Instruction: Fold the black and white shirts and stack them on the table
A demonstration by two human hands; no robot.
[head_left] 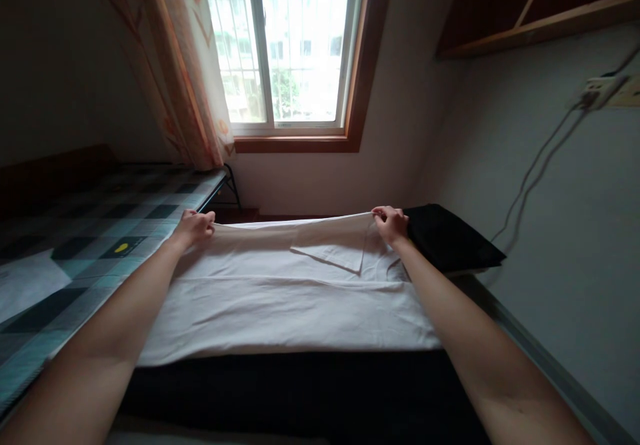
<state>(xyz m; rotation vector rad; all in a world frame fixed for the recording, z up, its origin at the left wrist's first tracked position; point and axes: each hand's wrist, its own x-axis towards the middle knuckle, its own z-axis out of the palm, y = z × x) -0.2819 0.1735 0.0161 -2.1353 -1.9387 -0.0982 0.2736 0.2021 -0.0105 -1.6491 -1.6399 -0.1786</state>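
A white T-shirt (290,315) lies spread sideways in front of me, with what looks like a short sleeve (333,248) folded flat over its far part. My left hand (197,227) pinches the far edge at the left end. At the right end, my right hand (391,223) pinches the same edge between thumb and fingers. Between both hands the edge is drawn nearly straight and slightly raised. Under the shirt's near side is a black cloth surface (295,391).
A black folded cloth or cushion (450,238) lies beyond my right hand. On the left is a bed with a checked cover (150,208) and a white paper-like sheet (30,281). Behind are a curtain (170,65) and a window (305,45). Cords (530,171) hang along the right wall.
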